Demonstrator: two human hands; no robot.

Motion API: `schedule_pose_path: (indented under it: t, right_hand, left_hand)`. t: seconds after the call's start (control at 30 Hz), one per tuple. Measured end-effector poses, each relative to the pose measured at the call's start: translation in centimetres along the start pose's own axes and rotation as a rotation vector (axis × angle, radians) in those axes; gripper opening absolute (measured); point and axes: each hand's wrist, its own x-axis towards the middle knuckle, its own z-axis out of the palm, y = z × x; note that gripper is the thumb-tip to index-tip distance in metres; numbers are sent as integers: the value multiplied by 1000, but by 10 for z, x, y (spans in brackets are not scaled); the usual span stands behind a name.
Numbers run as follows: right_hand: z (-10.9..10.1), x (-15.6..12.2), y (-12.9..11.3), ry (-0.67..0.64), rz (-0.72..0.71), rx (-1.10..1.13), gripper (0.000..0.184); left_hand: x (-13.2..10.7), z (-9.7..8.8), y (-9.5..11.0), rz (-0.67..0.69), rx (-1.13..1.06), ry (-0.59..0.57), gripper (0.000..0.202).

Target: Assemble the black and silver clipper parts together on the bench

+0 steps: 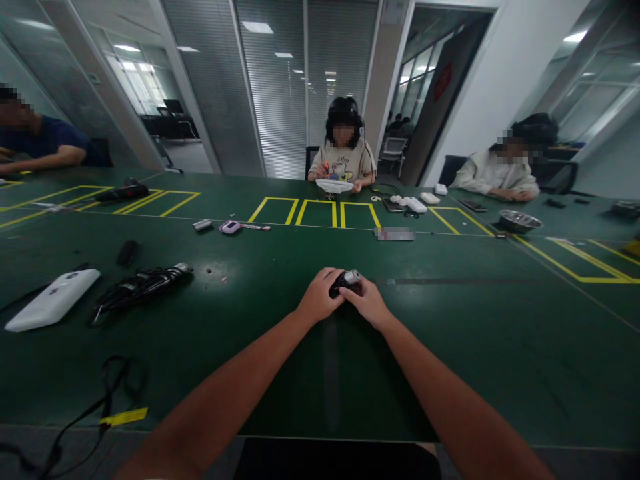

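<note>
Roughly, taking the held thing as the centre of the clock, a white slab-like device [53, 300] lies flat at nine o'clock on the green counter [225, 373]. Next along, also toward nine, is a black cable bundle [137, 288], folded into a hank, presumably so that its length does not sprawl. A black strap [107, 393] with a yellow tag [124, 417] trails over the near edge at eight o'clock. Around ten o'clock sit a small silvery piece [203, 225] and a pink device [231, 227] with its band stretched out to the right.

The left hand [320, 297] has its fingers curled about the left flank of a black-and-silver object [344, 280], and the right hand [371, 303] closes on the other flank, its thumb pressed to the near side. That two-sided hold probably steadies so small a thing. It lies between both sets of fingers, silver end poking out past them toward two o'clock; at this size I can't say what it is, nor whether it touches the counter.

At one o'clock lies a flat, blurred strip [395, 234], well apart from the fingers. Farther right, between two and three, stands a metal bowl [520, 221], mouth upward.
</note>
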Motion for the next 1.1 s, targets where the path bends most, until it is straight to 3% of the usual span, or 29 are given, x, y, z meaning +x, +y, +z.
schedule_pose_path:
  t: [0.3,0.43,0.67,1.1]
  right_hand:
    - [3,12,-19,-9,-1,-136,32]
    - [8,23,-14,-50,61,-111,33]
    - [16,16,-5,23,78,-100,36]
    - [-3,2,-11,-157,30,2,37]
  left_hand:
    - [0,-1,-12,-60,-105,1,50]
    - [2,-2,-18,-119,-92,40,49]
    - [1,-3,-17,-86,-87,36,44]
    - [-7,-9,-14,-95,-82,59,48]
